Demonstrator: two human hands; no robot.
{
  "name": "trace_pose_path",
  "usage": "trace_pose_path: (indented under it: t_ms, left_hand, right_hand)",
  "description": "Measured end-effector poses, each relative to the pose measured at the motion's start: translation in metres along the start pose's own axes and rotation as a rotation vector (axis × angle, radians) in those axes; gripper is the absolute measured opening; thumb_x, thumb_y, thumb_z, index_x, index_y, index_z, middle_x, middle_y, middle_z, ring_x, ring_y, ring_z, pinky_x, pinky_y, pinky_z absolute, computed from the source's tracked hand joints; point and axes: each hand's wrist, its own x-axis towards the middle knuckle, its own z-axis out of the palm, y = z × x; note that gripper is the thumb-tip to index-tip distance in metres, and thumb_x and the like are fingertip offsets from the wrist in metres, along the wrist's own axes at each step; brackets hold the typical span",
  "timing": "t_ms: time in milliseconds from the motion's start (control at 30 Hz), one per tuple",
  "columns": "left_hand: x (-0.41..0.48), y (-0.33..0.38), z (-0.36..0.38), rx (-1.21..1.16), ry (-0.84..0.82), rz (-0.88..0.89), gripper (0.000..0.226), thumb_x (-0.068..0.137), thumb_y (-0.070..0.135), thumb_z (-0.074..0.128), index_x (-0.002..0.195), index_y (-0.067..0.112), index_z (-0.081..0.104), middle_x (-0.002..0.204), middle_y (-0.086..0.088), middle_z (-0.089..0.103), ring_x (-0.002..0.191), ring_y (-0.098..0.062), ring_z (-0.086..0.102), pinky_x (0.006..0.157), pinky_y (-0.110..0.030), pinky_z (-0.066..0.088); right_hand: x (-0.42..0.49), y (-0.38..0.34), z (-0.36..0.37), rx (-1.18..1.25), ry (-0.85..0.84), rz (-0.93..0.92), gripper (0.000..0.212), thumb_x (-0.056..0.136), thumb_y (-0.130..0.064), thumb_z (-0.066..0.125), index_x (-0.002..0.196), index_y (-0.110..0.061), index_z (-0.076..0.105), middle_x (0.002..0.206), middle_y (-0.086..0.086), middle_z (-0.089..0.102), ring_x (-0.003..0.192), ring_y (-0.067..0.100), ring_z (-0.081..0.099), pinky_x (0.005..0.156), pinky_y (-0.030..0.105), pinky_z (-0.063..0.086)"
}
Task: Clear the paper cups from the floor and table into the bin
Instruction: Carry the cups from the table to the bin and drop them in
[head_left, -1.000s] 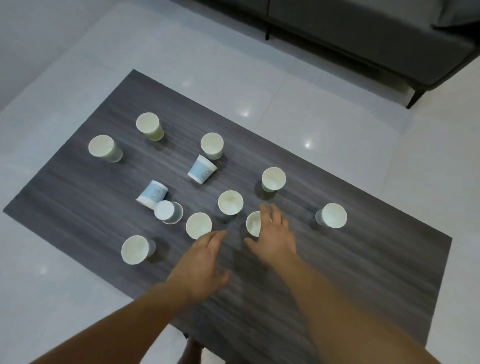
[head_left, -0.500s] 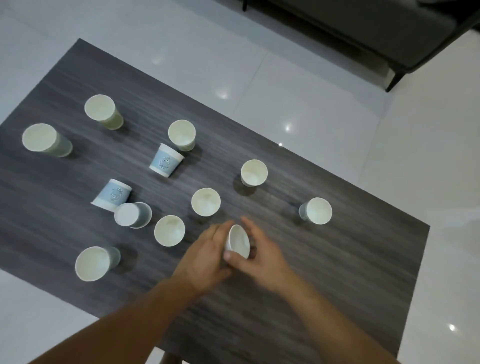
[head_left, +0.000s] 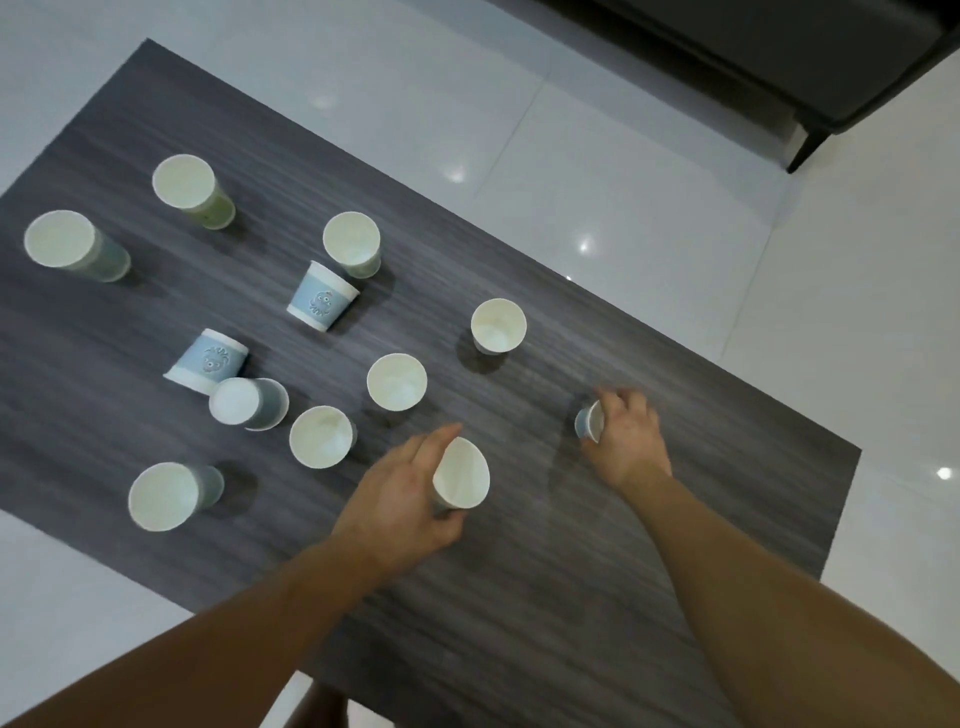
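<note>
Left hand (head_left: 395, 499) is nearest: fingers wrapped round the side wall of a paper cup (head_left: 461, 480), thumb low near the base, mouth tilted up and to the right. Can't tell if it's clear of the table (head_left: 519, 597). Right hand (head_left: 631, 439) is a bit further out on the right, fingers curled down over a second cup (head_left: 589, 422). Only a sliver of its blue-grey wall shows left of the palm, so can't tell if it's lifted. Handling call: cups look empty, thin-walled and near weightless, so they crush under a hard squeeze and tip at a nudge. Take them mid-wall with light pressure, or pinch the rolled rim, likely the stiffest part. They taper, so nesting them should work. Ten more on the table past the hands. Front-left cup (head_left: 163, 496) and most others stand mouth-up. Base-up cup (head_left: 248, 404) is inverted or on its side, unclear which. Blue-print cup (head_left: 208, 358) and its twin (head_left: 322, 296) look tipped over. Floor (head_left: 623, 182) beyond shows no cups, sofa (head_left: 779, 62) at the far edge, bin not in view.
</note>
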Motion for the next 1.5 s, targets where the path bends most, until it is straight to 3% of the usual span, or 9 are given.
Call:
trace_pose_path:
  t_ms: [167, 400, 700, 1133, 1367, 1500]
  left_hand:
    - [-0.029, 0.006, -0.031, -0.046, 0.077, -0.092, 0.085, 0.074, 0.034, 0.072, 0.146, 0.029, 0.027, 0.134, 0.005, 0.048, 0.121, -0.018, 0.047, 0.098, -0.030, 0.040]
    - [-0.109, -0.001, -0.084, -0.134, 0.252, -0.223, 0.085, 0.075, 0.031, 0.072, 0.146, 0.031, 0.025, 0.141, 0.004, 0.042, 0.125, -0.019, 0.046, 0.102, -0.039, 0.042]
    - [-0.298, -0.029, -0.099, -0.154, 0.598, -0.391, 0.088, 0.073, 0.031, 0.077, 0.145, 0.033, 0.027, 0.135, 0.006, 0.043, 0.116, -0.016, 0.050, 0.090, -0.028, 0.045]
    - [-0.647, -0.020, -0.034, -0.276, 1.175, -0.876, 0.083, 0.073, 0.031, 0.073, 0.143, 0.025, 0.030, 0.140, 0.004, 0.037, 0.121, -0.018, 0.046, 0.093, -0.027, 0.041]
    - [-0.750, 0.026, 0.055, -0.378, 1.511, -1.302, 0.084, 0.073, 0.031, 0.074, 0.143, 0.025, 0.028, 0.138, 0.002, 0.035, 0.119, -0.020, 0.047, 0.095, -0.032, 0.045]
    - [-0.770, 0.073, 0.110, -0.451, 1.623, -1.543, 0.088, 0.076, 0.032, 0.072, 0.147, 0.029, 0.020, 0.138, 0.003, 0.033, 0.119, -0.020, 0.046, 0.092, -0.029, 0.045]
  right_hand:
    - [-0.050, -0.050, 0.004, 0.052, 0.026, -0.190, 0.069, 0.085, -0.030, 0.065, 0.147, -0.027, 0.034, 0.139, 0.003, 0.035, 0.126, 0.026, 0.036, 0.097, 0.038, 0.042]
    - [-0.130, -0.137, -0.018, 0.016, 0.035, -0.545, 0.064, 0.084, -0.027, 0.065, 0.143, -0.020, 0.041, 0.137, 0.005, 0.041, 0.121, 0.027, 0.042, 0.100, 0.034, 0.038]
    - [-0.278, -0.217, -0.005, -0.179, -0.031, -0.860, 0.067, 0.085, -0.027, 0.065, 0.146, -0.022, 0.037, 0.139, 0.002, 0.038, 0.125, 0.023, 0.038, 0.103, 0.031, 0.035]
    - [-0.570, -0.283, 0.103, -0.519, -0.184, -1.486, 0.069, 0.085, -0.031, 0.060, 0.148, -0.028, 0.030, 0.145, -0.003, 0.031, 0.129, 0.022, 0.035, 0.099, 0.035, 0.044]
    - [-0.687, -0.278, 0.172, -0.809, -0.361, -1.915, 0.069, 0.085, -0.034, 0.060, 0.148, -0.028, 0.030, 0.143, -0.003, 0.033, 0.127, 0.020, 0.036, 0.096, 0.033, 0.045]
    - [-0.734, -0.257, 0.189, -0.916, -0.449, -2.126, 0.070, 0.085, -0.033, 0.061, 0.147, -0.028, 0.030, 0.143, -0.004, 0.033, 0.127, 0.020, 0.036, 0.096, 0.033, 0.046]
